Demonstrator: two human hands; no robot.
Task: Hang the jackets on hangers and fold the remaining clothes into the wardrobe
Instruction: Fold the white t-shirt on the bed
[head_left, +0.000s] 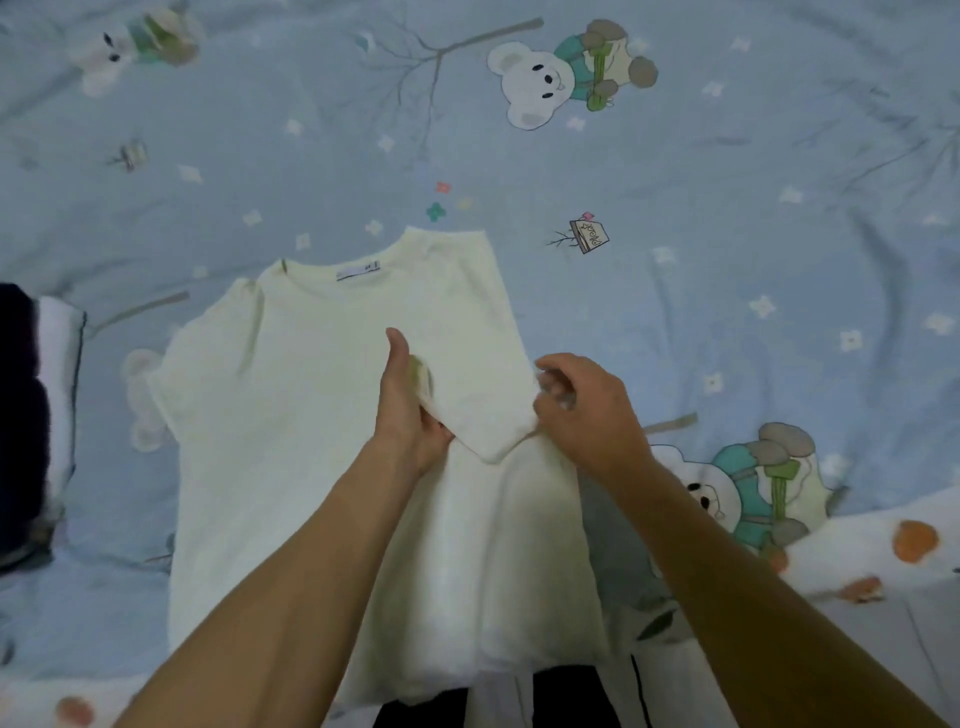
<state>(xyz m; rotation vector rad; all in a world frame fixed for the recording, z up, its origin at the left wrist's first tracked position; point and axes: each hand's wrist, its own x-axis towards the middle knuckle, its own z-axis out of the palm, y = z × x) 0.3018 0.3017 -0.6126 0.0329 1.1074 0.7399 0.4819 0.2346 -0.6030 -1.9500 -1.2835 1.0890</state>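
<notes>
Dim, flat, bluish light, soft shadows, no glare; image soft overall, wide-angle bending and blur toward frame edges.

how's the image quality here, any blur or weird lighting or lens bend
Head view: dim, flat, bluish light with no glare; soft all over, the right hand smeared at its fingertips, the left hand sharper; the pale t-shirt keeps little texture; wide-angle bend stretches the bedsheet print toward the edges.

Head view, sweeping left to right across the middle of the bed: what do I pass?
Stack of dark and white folded clothes at the left edge → spread pale cream short-sleeved T-shirt → left hand gripping its folded-over sleeve → right hand pinching that sleeve's outer edge → cartoon bear printed on the blue bedsheet.
</notes>
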